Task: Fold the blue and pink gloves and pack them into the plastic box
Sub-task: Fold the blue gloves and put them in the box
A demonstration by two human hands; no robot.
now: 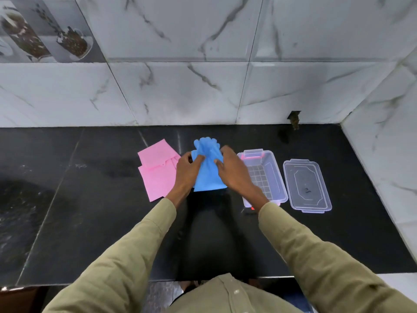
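The blue gloves (207, 170) lie flat on the black counter, fingers pointing toward the wall. My left hand (188, 170) pinches their left edge near the palm. My right hand (232, 170) grips the right edge. Just left of them lie the pink gloves (155, 175), flat with their finger end doubled over, untouched. The clear plastic box (274, 175) stands open to the right of my right hand, with nothing inside it. Its clear lid (306, 186) lies flat further right.
The black counter (90, 211) ends at a marble-tiled wall behind and at a side wall on the right. A small dark hole (293, 118) shows in the wall behind the box. The counter's front edge runs just in front of my body.
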